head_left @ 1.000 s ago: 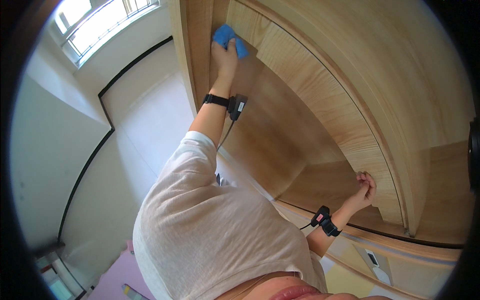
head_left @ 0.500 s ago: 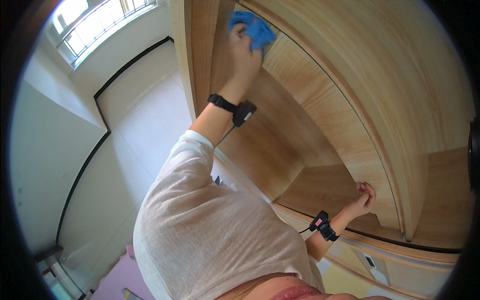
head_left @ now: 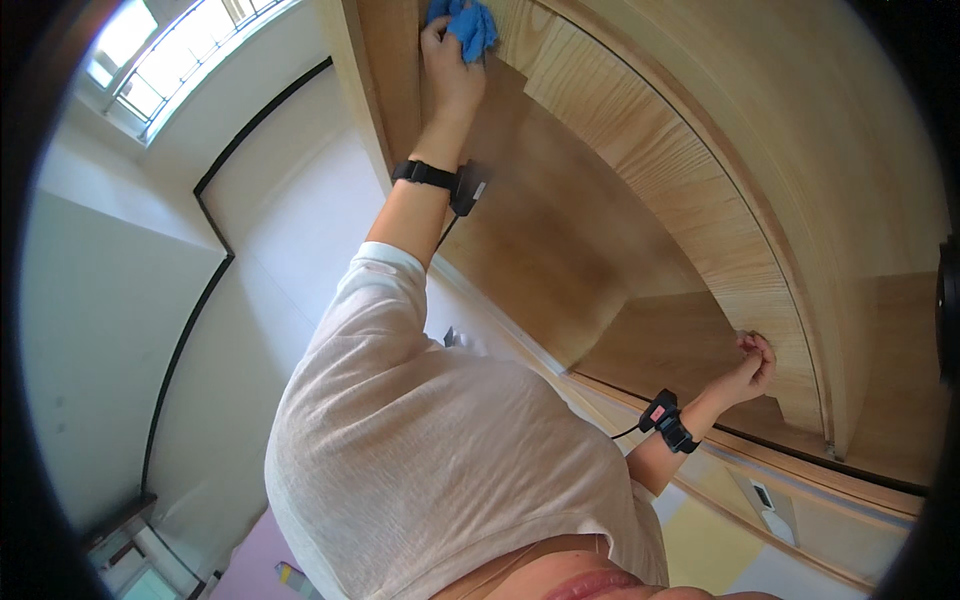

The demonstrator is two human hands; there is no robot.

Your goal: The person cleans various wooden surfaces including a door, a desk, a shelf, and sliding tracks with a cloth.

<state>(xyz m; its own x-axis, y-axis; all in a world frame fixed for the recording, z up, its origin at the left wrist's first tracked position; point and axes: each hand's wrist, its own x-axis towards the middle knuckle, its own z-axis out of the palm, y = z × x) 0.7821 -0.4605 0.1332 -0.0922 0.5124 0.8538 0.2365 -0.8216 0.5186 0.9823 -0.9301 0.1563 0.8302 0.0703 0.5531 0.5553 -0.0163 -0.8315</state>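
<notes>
My left hand (head_left: 455, 80) is stretched out to the top left and closed on a crumpled blue cloth (head_left: 475, 32). The cloth lies at the far end of a light wooden panel (head_left: 650, 160), close to the cabinet's side board (head_left: 392, 85); the picture's upper edge cuts off part of it. At the panel's other end, on the right, my right hand (head_left: 755, 368) has its fingers curled up against the wood near the edge. Whether anything is in those fingers is hidden. Each wrist wears a black strap with a small box.
Beside the panel opens a wooden cabinet compartment (head_left: 560, 230). A dark track (head_left: 800, 455) runs along its lower right edge. Another wooden board (head_left: 800, 130) curves past on the right. On the left are a pale floor (head_left: 300, 210), a barred window (head_left: 190, 60) and something pink-purple (head_left: 258, 560).
My left hand has moved the cloth up and left, toward the side board. My right hand stays at the same place on the panel, while the whole view has shifted slightly.
</notes>
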